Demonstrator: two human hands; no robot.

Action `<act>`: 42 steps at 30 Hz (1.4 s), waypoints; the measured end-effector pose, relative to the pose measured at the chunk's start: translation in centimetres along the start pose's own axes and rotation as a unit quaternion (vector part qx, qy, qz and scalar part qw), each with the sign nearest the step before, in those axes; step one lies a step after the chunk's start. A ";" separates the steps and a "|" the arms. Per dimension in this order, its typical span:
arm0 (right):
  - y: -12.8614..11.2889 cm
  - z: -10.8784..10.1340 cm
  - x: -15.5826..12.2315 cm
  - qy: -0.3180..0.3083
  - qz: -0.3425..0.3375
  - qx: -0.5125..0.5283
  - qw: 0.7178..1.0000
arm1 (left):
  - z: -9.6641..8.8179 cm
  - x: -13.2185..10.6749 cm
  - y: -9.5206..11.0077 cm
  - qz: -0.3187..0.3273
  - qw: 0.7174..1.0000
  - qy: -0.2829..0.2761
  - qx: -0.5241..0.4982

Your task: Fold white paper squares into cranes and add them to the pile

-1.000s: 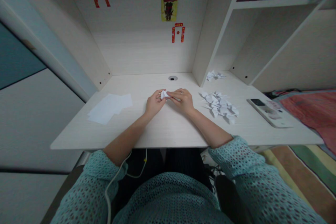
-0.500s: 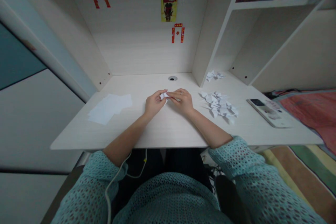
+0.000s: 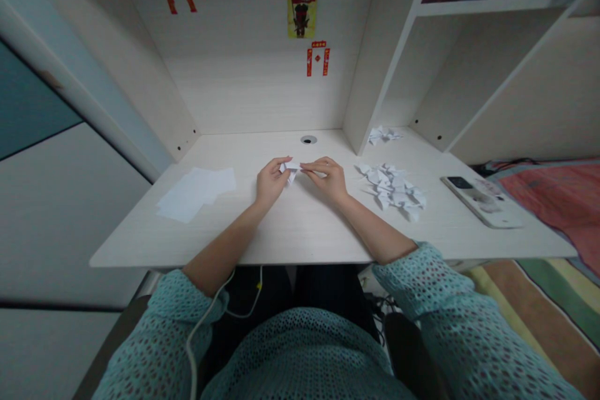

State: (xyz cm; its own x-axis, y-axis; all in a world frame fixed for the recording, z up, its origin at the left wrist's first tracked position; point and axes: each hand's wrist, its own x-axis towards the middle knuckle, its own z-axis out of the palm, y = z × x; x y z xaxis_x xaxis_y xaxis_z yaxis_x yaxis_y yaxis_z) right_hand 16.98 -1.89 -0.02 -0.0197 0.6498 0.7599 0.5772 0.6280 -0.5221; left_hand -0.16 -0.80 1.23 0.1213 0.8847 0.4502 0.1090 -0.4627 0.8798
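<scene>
A small folded piece of white paper (image 3: 291, 168) is held between both hands just above the middle of the pale wooden desk (image 3: 300, 231). My left hand (image 3: 269, 182) pinches its left side with thumb and fingers closed. My right hand (image 3: 328, 178) pinches its right side, fingers curled. Both forearms reach in over the desk's front edge from teal knit sleeves.
A stack of flat white sheets (image 3: 195, 192) lies at the left of the desk. A heap of folded paper shapes (image 3: 391, 187) lies to the right, with a few more (image 3: 382, 134) in the shelf bay behind. A phone (image 3: 480, 200) rests at the far right. A cable hole (image 3: 308, 139) sits at the back.
Both hands have shifted slightly away from me and to the left with the paper, which has turned a little between the fingers.
</scene>
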 end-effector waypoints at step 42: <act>-0.4 -0.1 0.1 -0.037 -0.057 -0.001 0.998 | 0.1 0.4 -1.0 -0.050 0.995 -0.011 -0.083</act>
State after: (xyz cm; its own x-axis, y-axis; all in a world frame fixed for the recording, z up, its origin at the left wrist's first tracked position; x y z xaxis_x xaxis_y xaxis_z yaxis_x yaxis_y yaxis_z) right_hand 16.88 -2.13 0.29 -0.1453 0.6041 0.7836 0.5697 0.6986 -0.4329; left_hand -0.14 0.02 0.58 0.1400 0.9238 0.3563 -0.0423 -0.3540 0.9343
